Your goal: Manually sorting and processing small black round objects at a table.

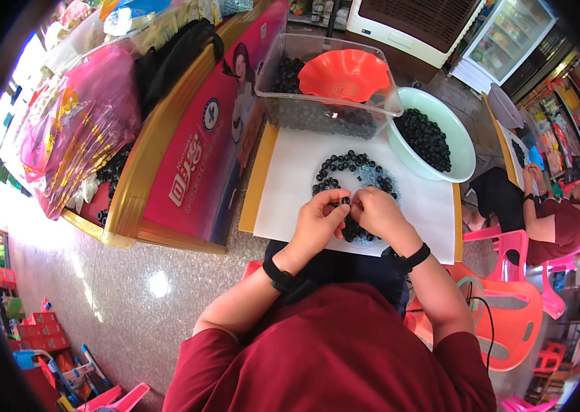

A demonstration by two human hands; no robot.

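Both my hands meet over a round clear dish (346, 180) on a white-topped table (283, 178). My left hand (319, 221) is closed, pinching a small round black piece (345, 200) at its fingertips. My right hand (378, 214) is closed against the same piece; whether its fingers grip anything else is hidden. Around the dish lie many loose black pieces (353, 159), like beads or small caps. Among them, mostly on the right side, are tiny clear bluish bits (372, 170). Part of the dish is covered by my hands.
Behind the dish stands a clear plastic bin (324, 117) of black pieces, with a red scalloped bowl (341, 77) in it. A pale green basin (466, 147) of black pieces sits at right. A pink-panelled counter (190, 147) rises at left. Another person (558, 230) sits far right.
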